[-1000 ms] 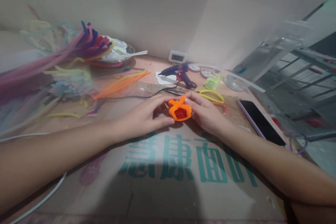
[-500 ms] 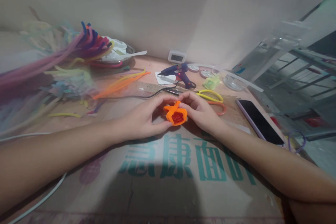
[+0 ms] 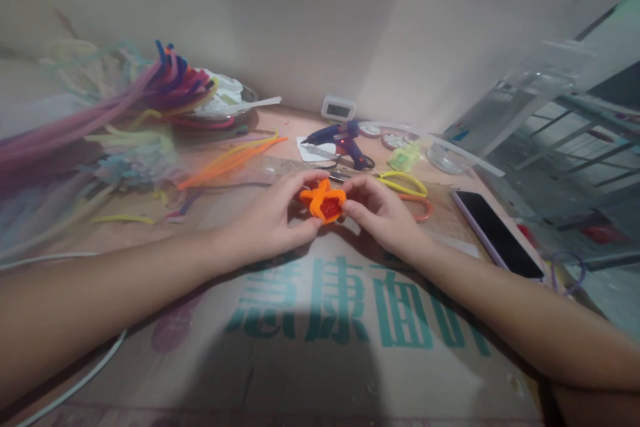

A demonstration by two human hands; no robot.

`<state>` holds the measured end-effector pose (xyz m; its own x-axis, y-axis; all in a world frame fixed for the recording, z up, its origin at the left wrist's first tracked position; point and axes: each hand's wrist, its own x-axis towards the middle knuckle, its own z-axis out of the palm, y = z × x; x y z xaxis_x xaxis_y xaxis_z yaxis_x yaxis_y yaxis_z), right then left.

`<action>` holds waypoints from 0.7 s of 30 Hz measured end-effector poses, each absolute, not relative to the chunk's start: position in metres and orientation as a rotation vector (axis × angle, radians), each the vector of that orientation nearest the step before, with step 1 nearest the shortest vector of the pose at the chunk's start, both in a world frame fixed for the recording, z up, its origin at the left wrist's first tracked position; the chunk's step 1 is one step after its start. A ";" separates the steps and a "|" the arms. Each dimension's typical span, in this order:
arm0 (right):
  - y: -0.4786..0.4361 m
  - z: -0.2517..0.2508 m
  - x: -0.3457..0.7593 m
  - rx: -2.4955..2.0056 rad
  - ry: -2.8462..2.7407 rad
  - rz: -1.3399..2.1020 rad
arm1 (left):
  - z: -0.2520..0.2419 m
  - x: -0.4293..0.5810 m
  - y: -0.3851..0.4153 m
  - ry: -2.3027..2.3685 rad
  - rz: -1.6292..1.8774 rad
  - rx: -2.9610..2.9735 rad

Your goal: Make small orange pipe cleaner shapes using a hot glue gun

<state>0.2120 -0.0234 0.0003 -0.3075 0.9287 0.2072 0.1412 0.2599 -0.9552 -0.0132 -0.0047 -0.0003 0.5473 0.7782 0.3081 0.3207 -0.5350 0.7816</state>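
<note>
Between my hands, above the cardboard mat (image 3: 320, 367), is a small orange pipe-cleaner flower shape (image 3: 325, 201) with looped petals and a red centre. My left hand (image 3: 283, 213) grips it from the left, thumb below and fingers above. On the other side, my right hand (image 3: 377, 213) pinches its right edge between thumb and fingertips. Just behind my right hand lie scissors (image 3: 405, 181) with one yellow and one orange handle loop.
A blue glue gun (image 3: 345, 140) with a lit red light rests near a white clock (image 3: 339, 108). Bundled pipe cleaners (image 3: 135, 100) fill the left, with orange ones (image 3: 240, 157) nearer. A phone (image 3: 495, 230) lies right, with a clear plastic jar (image 3: 530, 93) beyond.
The orange flower shape has shifted slightly left and up and turned a little. My right fingers have moved from its top to its right edge, while the left hand still holds it.
</note>
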 end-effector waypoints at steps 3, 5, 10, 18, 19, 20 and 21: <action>-0.023 -0.002 0.213 -1.038 -1.728 1.072 | -0.004 -0.013 -0.003 0.879 0.863 2.104; -0.023 -0.001 0.213 -1.061 -1.739 1.050 | -0.007 -0.014 -0.002 0.868 0.851 2.098; -0.024 0.002 0.210 -1.083 -1.730 1.063 | -0.008 -0.014 0.001 0.876 0.839 1.992; -0.025 0.002 0.212 -1.112 -1.771 1.024 | -0.010 -0.011 0.002 0.816 0.832 1.880; -0.025 0.002 0.212 -1.115 -1.768 1.030 | -0.010 -0.012 0.002 0.820 0.822 1.887; -0.025 0.003 0.212 -1.117 -1.759 1.043 | -0.011 -0.012 0.003 0.824 0.813 1.897; -0.025 0.003 0.212 -1.114 -1.745 1.059 | -0.011 -0.013 0.003 0.827 0.808 1.909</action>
